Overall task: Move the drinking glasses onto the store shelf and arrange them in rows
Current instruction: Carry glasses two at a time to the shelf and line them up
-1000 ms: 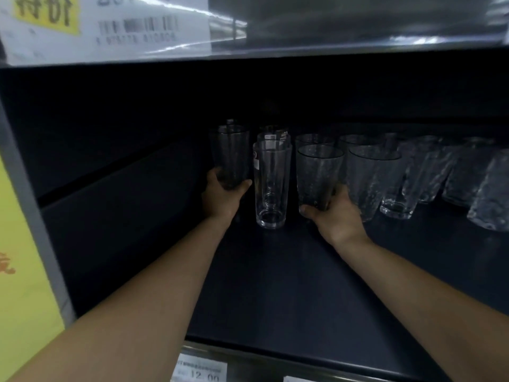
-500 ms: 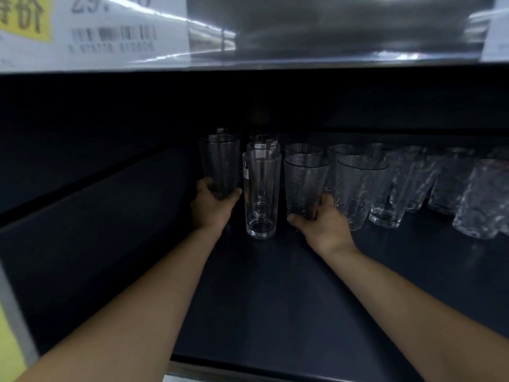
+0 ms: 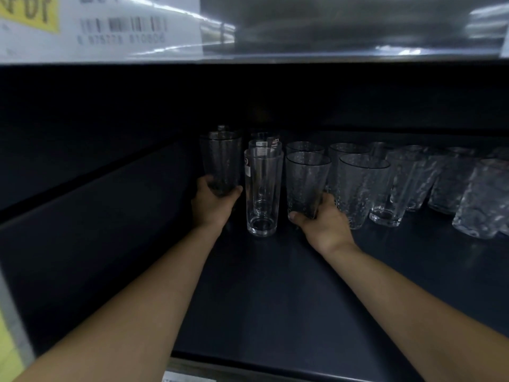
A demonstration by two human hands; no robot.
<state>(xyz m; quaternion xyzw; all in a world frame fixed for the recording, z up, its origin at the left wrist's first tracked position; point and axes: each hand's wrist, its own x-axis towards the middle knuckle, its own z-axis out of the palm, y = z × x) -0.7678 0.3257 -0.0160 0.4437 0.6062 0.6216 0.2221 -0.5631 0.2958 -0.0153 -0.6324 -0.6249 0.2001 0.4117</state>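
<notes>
Mid-frame, the left grip (image 3: 213,205) curls round a dark glass (image 3: 220,161) and the right grip (image 3: 325,224) round a dimpled glass (image 3: 307,183). Both look fragile and slippery, so low holds seem safest.

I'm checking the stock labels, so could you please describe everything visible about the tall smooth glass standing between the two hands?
The tall smooth glass is clear, straight-sided and empty, with a thick base and a white-and-red label near its rim on the left. It stands upright on the dark shelf, in front of a similar glass. The left grip holds a dark glass beside it, the right grip a textured glass; neither grip touches it.
</notes>
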